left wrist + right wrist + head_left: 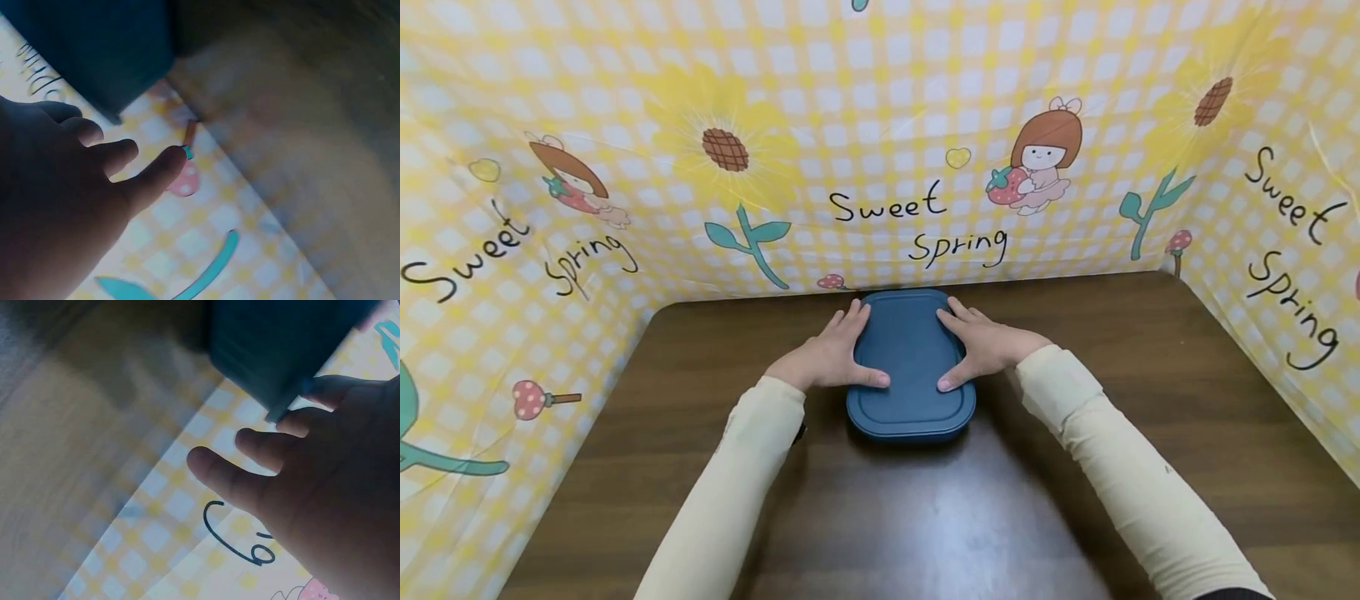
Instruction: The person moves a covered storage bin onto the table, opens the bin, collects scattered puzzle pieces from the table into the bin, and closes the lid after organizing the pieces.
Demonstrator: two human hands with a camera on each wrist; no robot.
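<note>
A dark blue lidded box [912, 346] with rounded corners, like a food container, lies on the brown wooden table with its long side pointing away from me. My left hand [829, 354] is at its left side, the thumb laid over the lid and the fingers stretched along the far left edge. Mirroring it, my right hand [991, 348] has its thumb on the lid and its fingers at the far right edge. Both wrist views show the lower fingers straight and spread beside the box's wall [100, 50]. What is inside stays hidden under the lid.
A yellow-and-white checked cloth [887, 125] with flowers and "Sweet Spring" lettering rises behind the table and along both sides. The box's far end is close to the table's back edge. Bare wood [910, 533] shows in front of it.
</note>
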